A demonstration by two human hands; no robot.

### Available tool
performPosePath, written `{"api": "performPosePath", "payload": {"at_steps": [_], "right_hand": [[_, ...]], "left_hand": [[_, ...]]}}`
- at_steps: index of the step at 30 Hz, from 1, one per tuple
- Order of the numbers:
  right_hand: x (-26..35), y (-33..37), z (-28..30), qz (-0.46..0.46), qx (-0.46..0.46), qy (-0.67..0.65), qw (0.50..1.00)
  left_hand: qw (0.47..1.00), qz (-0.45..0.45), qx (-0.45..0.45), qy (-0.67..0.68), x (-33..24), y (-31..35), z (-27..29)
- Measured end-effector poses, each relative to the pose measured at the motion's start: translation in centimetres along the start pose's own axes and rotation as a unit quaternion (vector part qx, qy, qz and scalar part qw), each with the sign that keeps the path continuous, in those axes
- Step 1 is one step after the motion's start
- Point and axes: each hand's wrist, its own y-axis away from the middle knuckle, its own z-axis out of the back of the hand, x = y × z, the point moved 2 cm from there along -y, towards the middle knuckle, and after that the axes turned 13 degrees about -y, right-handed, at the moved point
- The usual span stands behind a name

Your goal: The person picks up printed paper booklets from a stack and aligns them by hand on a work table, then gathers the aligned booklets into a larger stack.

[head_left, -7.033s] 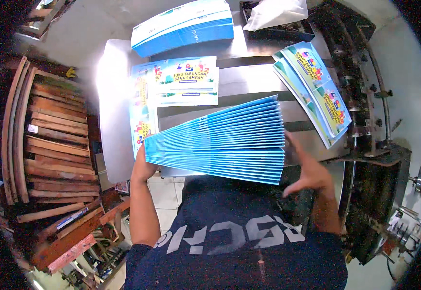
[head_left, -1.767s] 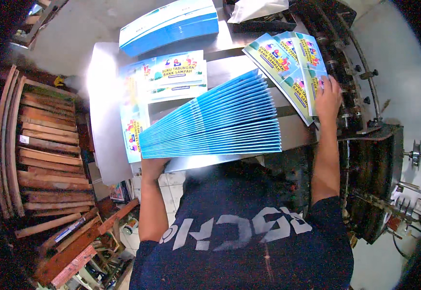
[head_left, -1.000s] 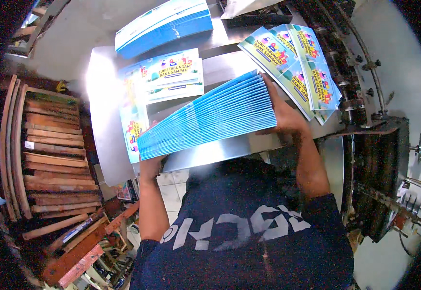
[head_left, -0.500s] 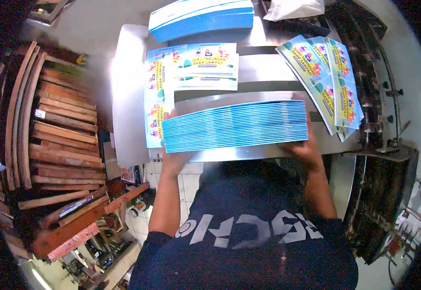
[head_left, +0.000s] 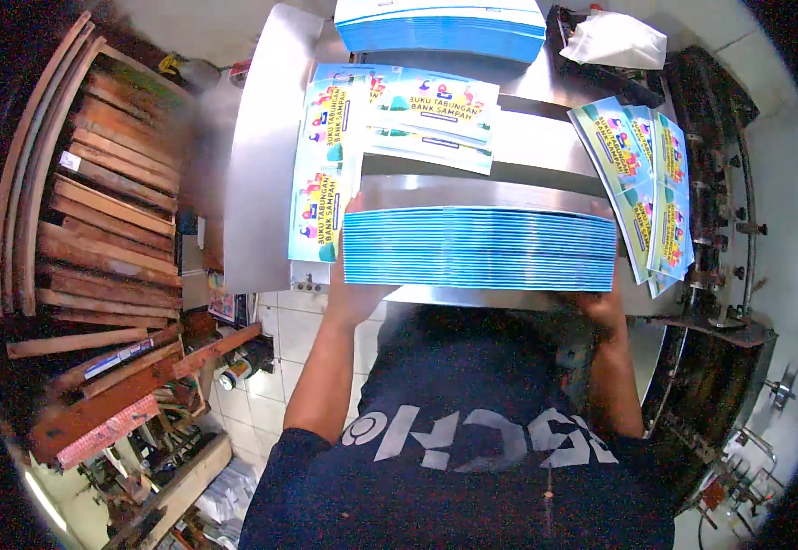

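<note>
A thick stack of blue-edged booklets or folded sheets sits level at the front of the metal table, close to my body. My left hand grips its left end, fingers partly hidden behind the stack. At the opposite end my right hand supports the lower right corner, most of its fingers out of sight under or behind the pile. Just beyond lie colourful printed booklets arranged flat, beside a vertical row of the same booklets. More printed booklets lie fanned at the right.
At the back of the shiny metal table stands another tall blue-edged stack. A white bag rests on a dark tray at the back right. Dark machinery borders the right side. Wooden planks fill a rack at the left.
The held stack has turned from a slant to level, and its layers look more even. The whole view has shifted, with the table's contents appearing further right.
</note>
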Motion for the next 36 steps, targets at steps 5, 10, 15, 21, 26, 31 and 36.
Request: {"api": "performPosePath", "payload": {"at_steps": [5, 10, 15, 21, 26, 31, 36], "right_hand": [[-1.8, -0.1, 0.9, -0.003, -0.091, 0.040, 0.995], [1.9, -0.5, 0.9, -0.095, -0.172, -0.114, 0.974], [-0.7, -1.2, 3.5, -0.213, -0.207, 0.005, 0.955], [-2.1, -1.1, 4.1, -0.165, -0.203, -0.018, 0.965], [-2.5, -1.5, 4.3, -0.164, -0.184, 0.005, 0.969], [-0.8, -1.9, 3.8, -0.221, -0.176, 0.079, 0.956], [-2.6, -1.3, 4.1, -0.190, -0.196, -0.009, 0.962]], "left_hand": [[0.960, 0.102, -0.045, 0.256, -3.8, -0.7, 0.5], [0.988, 0.065, 0.003, 0.142, -9.4, -2.8, 3.8], [0.955, 0.068, -0.196, -0.211, 0.1, -8.9, 6.1], [0.921, 0.224, -0.048, -0.315, 1.3, -11.0, 7.6], [0.981, 0.089, -0.113, -0.130, 4.0, -11.9, 10.4], [0.996, -0.063, -0.060, -0.009, -13.8, -8.5, 16.8], [0.909, -0.319, 0.198, -0.180, -20.9, -7.4, 7.6]]}}
